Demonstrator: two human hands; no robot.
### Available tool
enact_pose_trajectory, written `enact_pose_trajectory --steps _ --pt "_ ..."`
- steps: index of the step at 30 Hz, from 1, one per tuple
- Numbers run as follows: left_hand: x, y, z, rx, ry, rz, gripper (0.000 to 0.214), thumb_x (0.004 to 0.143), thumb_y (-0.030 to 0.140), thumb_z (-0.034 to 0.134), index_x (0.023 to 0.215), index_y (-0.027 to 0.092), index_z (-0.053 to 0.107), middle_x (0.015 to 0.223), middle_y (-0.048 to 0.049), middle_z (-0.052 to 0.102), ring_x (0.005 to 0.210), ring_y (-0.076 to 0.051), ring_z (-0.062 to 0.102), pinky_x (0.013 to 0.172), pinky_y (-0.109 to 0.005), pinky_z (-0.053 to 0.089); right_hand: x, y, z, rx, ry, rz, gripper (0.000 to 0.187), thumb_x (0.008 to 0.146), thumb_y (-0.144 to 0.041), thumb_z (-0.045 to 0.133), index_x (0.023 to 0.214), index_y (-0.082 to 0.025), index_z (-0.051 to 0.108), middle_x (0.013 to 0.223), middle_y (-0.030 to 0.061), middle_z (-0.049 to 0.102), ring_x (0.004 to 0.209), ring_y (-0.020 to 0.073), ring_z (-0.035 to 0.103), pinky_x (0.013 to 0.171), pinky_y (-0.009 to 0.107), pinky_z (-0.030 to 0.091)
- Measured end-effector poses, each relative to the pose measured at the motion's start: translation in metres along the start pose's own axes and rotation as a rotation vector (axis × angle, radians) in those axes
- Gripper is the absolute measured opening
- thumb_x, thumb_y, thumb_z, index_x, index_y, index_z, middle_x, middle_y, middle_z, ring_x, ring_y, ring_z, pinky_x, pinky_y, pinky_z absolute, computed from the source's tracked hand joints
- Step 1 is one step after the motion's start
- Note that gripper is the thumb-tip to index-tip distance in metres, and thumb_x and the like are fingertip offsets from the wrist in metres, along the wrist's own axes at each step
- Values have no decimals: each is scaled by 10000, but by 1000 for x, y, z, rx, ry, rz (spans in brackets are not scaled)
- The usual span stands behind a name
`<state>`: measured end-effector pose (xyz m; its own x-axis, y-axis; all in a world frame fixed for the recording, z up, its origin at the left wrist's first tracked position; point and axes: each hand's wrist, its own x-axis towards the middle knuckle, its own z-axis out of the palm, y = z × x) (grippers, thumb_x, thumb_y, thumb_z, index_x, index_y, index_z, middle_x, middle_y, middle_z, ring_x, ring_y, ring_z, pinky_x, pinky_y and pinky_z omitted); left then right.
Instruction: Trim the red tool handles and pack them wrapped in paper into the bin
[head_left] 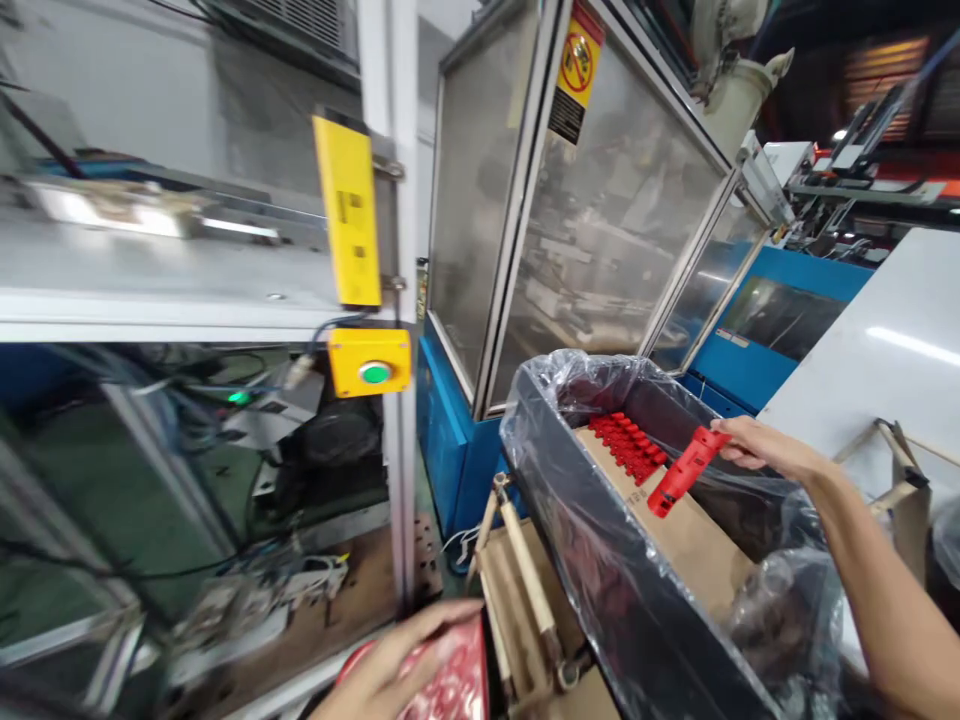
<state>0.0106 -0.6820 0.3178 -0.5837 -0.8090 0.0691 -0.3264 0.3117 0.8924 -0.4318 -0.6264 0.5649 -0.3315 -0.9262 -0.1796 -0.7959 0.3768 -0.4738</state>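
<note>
My right hand is closed on one end of a red plastic part, an elongated piece with dark openings. It holds the part tilted above a dark bin lined with clear plastic film. Inside the bin lies a brown cardboard sheet, with several similar red parts in rows at its far end. Low in the view, my left hand is blurred, its fingers stretched out over a red container with shiny red contents that I cannot make out.
A tubular rack stands beside the bin. To the left, a yellow box with a green button is fixed to a white post below a yellow panel. A blue machine with clear guard doors rises behind.
</note>
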Motion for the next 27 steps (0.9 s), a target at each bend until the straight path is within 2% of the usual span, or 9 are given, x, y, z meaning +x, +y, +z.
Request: enact_pose_trajectory --steps 2,4,6,9,12,15,18,22,27 --pt "2 20 -13 -114 -39 45 593 888 736 454 1293 359 666 1359 -21 673 1280 -293 590 1145 -426 425 -40 -48 21 141 -115 -182 612 884 -781 370 621 -231 329 557 -85 295 474 60 178 457 234 168" --pt "-3 44 -22 -433 -108 93 685 874 747 480 1349 276 629 1426 -80 619 1357 -306 517 1200 -446 330 -70 -99 60 222 -234 -329 638 881 -793 385 594 -224 361 521 -80 309 465 61 180 459 248 157" --pt "-18 63 -28 -739 -146 120 742 849 773 498 1333 226 636 1392 -125 636 1314 -311 550 1140 -447 396 -90 -146 109 239 -321 -418 651 922 -763 355 569 -216 380 497 -66 340 454 63 227 464 252 180" --pt "-59 69 -38 -1028 -210 34 766 811 788 548 1214 155 705 1121 -148 749 1037 -268 685 951 -377 510 -107 -204 180 263 -412 -503 685 936 -771 311 558 -208 407 490 -53 377 449 65 300 470 249 215" --pt "-110 61 -55 -1132 -113 -87 696 775 751 644 976 98 776 766 -95 740 692 -170 665 715 -265 518 -116 -244 228 286 -517 -575 718 908 -823 282 558 -209 409 482 -55 377 433 58 294 460 247 218" --pt "-152 52 -74 -1151 63 -157 651 766 719 684 864 82 781 647 -58 685 573 -121 604 571 -204 451 -119 -275 255 293 -637 -635 715 881 -852 305 593 -207 423 496 -63 383 434 54 280 452 240 206" --pt "-179 48 -89 -1142 168 -142 657 777 725 665 851 81 776 630 -50 668 555 -116 594 548 -200 431 -120 -302 272 298 -756 -710 733 853 -881 305 586 -209 426 493 -64 370 435 57 275 448 240 197" --pt "-199 46 -99 -1075 287 -66 664 799 739 622 855 95 772 634 -51 672 585 -133 602 589 -218 440 -118 -325 288 310 -887 -861 724 874 -859 308 613 -204 470 516 -60 375 454 70 293 454 244 227" --pt "-209 46 -104 -921 416 52 654 761 761 643 853 126 771 667 -44 709 613 -142 572 631 -233 434 -109 -341 295 348 -1015 -1099 658 906 -801 381 660 -200 490 557 -48 409 492 82 354 486 246 290"
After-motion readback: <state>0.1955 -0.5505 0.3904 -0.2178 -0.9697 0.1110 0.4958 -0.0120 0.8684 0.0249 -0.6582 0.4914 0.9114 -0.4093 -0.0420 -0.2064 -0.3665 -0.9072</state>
